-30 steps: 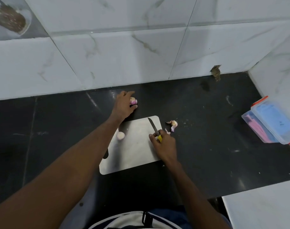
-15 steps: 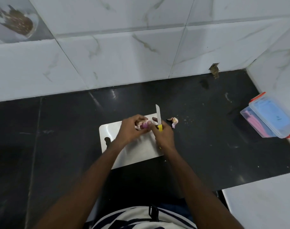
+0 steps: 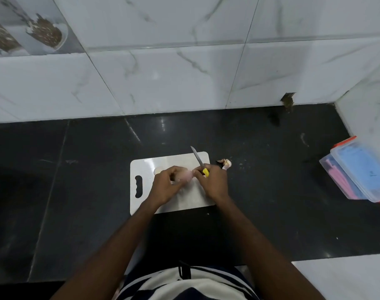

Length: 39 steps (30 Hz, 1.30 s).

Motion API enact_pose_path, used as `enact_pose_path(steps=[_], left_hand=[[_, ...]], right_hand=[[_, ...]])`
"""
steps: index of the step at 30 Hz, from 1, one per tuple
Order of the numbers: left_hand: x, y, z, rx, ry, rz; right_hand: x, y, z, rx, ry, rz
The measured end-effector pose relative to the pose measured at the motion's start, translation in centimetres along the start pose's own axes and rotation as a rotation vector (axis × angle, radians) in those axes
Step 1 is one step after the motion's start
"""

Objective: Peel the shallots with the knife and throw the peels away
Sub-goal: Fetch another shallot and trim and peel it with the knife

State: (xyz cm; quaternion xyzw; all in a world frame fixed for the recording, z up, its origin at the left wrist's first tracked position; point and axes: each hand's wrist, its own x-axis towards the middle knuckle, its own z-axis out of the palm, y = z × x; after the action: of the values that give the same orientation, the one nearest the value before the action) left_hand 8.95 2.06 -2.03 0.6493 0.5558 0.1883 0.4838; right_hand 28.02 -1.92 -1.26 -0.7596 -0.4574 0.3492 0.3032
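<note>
My left hand (image 3: 167, 185) grips a pinkish shallot (image 3: 185, 176) over the white cutting board (image 3: 141, 169). My right hand (image 3: 214, 182) holds a small knife (image 3: 198, 160) by its yellow handle, blade pointing away and up to the left; its fingertips meet the shallot. A pale peeled shallot (image 3: 158, 170) lies on the board just behind my left hand, partly hidden. A small heap of pink and brown peels (image 3: 225, 163) rests on the black counter just right of the board.
The black counter (image 3: 76, 191) ends at a white marble-tiled wall behind and a white wall on the right. A clear plastic box with blue and pink contents (image 3: 358, 172) sits at the right edge. A white ledge (image 3: 347, 278) is at the lower right.
My left hand fetched a shallot from the counter behind the board and brought it over the board. My right hand raised the knife and closed in on the shallot.
</note>
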Motion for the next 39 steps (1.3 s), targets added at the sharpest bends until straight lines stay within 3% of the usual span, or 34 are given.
enact_pose_path(steps=[6,11,15,19,23,25,29,32,35,39], left_hand=[[0.0,1.2,1.2,0.012,0.106,0.003],[0.2,1.2,1.8,-0.073,0.085,-0.043],[-0.2,1.3,1.8,-0.136,0.064,-0.096],[-0.5,1.4,2.3,-0.205,0.088,-0.121],[-0.2,2.4,3.4,-0.333,0.115,-0.129],[0.1,3.5,4.3,-0.357,0.140,-0.115],[0.9,5.6,6.5,-0.432,0.118,-0.057],[1.6,6.5,7.4,-0.448,0.053,-0.064],[2.3,7.4,7.7,-0.421,0.034,-0.083],[3.1,8.2,8.4,-0.283,0.064,-0.064]], right_hand=[[0.7,0.2,-0.8,-0.074,-0.112,-0.070],[1.7,1.1,-2.1,0.097,-0.107,-0.039],[2.5,2.0,-3.6,-0.072,-0.101,-0.067],[3.7,2.3,-6.4,-0.272,0.091,-0.014],[3.8,2.3,-7.7,-0.431,0.061,-0.116],[3.0,2.2,-7.4,-0.227,0.055,-0.100],[1.7,2.6,-6.4,0.262,-0.128,0.083],[1.6,3.1,-7.2,0.516,-0.100,0.172],[1.6,4.2,-8.3,0.585,-0.107,0.219],[1.7,5.6,-9.5,0.483,-0.069,0.176]])
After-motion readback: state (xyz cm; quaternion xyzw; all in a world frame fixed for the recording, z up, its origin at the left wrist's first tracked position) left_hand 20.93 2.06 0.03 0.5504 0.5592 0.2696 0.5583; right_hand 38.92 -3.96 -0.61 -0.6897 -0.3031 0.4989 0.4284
